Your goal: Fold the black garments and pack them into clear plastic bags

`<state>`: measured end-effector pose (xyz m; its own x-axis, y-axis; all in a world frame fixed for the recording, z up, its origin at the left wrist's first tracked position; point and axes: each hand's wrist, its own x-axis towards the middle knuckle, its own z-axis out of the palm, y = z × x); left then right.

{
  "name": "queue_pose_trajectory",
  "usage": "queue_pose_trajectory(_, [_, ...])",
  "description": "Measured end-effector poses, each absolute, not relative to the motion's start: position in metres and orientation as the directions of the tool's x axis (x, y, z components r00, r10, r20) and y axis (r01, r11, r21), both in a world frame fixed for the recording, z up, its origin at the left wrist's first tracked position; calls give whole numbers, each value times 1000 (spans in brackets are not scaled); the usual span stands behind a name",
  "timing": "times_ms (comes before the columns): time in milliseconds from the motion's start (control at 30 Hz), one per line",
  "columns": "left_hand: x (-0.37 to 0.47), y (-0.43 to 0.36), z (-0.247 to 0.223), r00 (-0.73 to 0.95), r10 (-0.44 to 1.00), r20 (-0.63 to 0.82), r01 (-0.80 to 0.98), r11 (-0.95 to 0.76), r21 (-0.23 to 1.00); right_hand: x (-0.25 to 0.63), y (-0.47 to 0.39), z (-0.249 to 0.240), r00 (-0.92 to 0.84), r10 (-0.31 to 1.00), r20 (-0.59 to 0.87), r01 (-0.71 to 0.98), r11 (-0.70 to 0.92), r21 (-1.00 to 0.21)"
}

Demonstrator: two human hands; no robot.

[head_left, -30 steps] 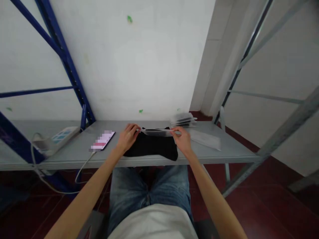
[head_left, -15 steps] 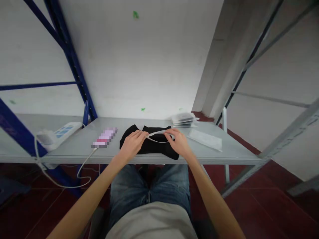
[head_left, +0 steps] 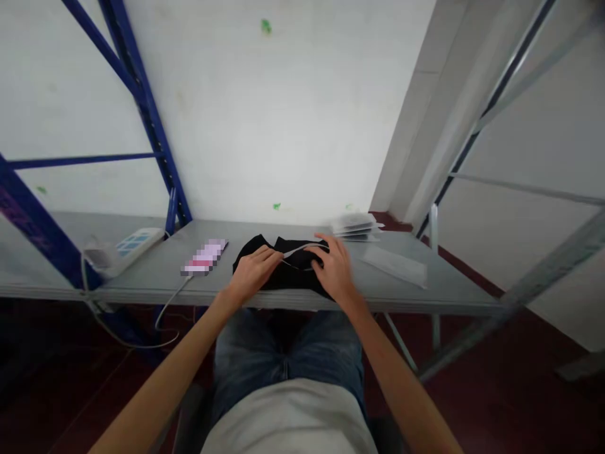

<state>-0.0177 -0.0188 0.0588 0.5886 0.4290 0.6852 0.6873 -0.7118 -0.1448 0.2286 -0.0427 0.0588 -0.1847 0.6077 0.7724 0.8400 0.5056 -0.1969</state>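
Note:
A black cloth piece (head_left: 293,279) lies at the front of the grey shelf, partly covered by my hands. Over it runs a thin white strip (head_left: 307,247), bowed into a loop with dark cloth showing inside. My left hand (head_left: 255,271) is closed, pinching the strip's left end between thumb and fingers. At the loop's right side is my right hand (head_left: 334,266), its thumb and fingers spread apart around the strip; whether a fingertip touches it is hard to see.
The grey shelf (head_left: 454,280) holds a flat translucent packet (head_left: 397,265) at right and a stack of similar packets (head_left: 355,226) at the back. Left of the cloth lies a phone (head_left: 205,257) on a white cable (head_left: 172,299). A power strip (head_left: 137,249) sits near the blue upright (head_left: 154,120).
My right hand has let its pinch on the white strip go, and its fingers have spread. The strip's loop has slackened. My left hand keeps its pinch. The view has shifted slightly.

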Motion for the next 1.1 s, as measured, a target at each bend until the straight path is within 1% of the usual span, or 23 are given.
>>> queue_pose_trajectory(100, [-27, -11, 61, 492, 451, 744, 728, -682, -68, 236, -52, 78, -88, 500, 861, 746, 606, -276])
queue_pose_trajectory(167, [-33, -6, 62, 364, 470, 805, 760, -648, 35, 244, -56, 88, 20, 479, 878, 672, 644, -366])
queue_pose_trajectory(233, [-38, -4, 64, 191, 497, 847, 774, -607, 182, 254, -55, 92, 108, 524, 845, 591, 650, -478])
queue_pose_trajectory(300, [-41, -2, 67, 7, 520, 854, 759, -559, 334, 263, -50, 91, 158, 587, 794, 507, 642, -575])
queue_pose_trajectory(333, [-41, -2, 68, -68, 527, 847, 748, -535, 392, 266, -46, 88, 166, 611, 774, 461, 646, -608])
queue_pose_trajectory(400, [-41, -2, 70, -170, 534, 828, 734, -492, 468, 269, -37, 80, 164, 632, 757, 376, 669, -640])
queue_pose_trajectory(500, [-41, -1, 73, -237, 542, 806, 722, -457, 519, 265, -24, 68, 170, 641, 748, 285, 695, -660])
queue_pose_trajectory(567, [-43, -1, 77, -263, 537, 801, 709, -456, 538, 263, -17, 61, 220, 668, 710, 245, 667, -704])
queue_pose_trajectory(700, [-54, -5, 89, -359, 454, 815, 683, -467, 561, 272, -7, 51, 392, 753, 528, 112, 531, -840])
queue_pose_trajectory(800, [-60, -9, 96, -419, 406, 812, 669, -467, 578, 284, -1, 46, 489, 757, 433, 49, 472, -880])
queue_pose_trajectory(900, [-58, -10, 98, -453, 399, 797, 639, -478, 602, 287, 4, 38, 477, 748, 461, 74, 488, -869])
queue_pose_trajectory(967, [-50, -10, 95, -459, 408, 789, 619, -490, 614, 283, 5, 33, 418, 730, 541, 181, 517, -837])
queue_pose_trajectory(1000, [-46, -11, 92, -448, 421, 789, 611, -500, 614, 281, 5, 30, 341, 731, 591, 269, 526, -807])
queue_pose_trajectory(1033, [-40, -11, 88, -431, 436, 790, 602, -513, 612, 279, 4, 27, 223, 745, 629, 370, 533, -761])
queue_pose_trajectory(1067, [-34, -12, 84, -402, 456, 794, 595, -529, 605, 277, 3, 26, 77, 762, 643, 471, 540, -697])
queue_pose_trajectory(1100, [-28, -13, 79, -363, 480, 799, 586, -549, 596, 275, 0, 25, -67, 777, 626, 559, 549, -622])
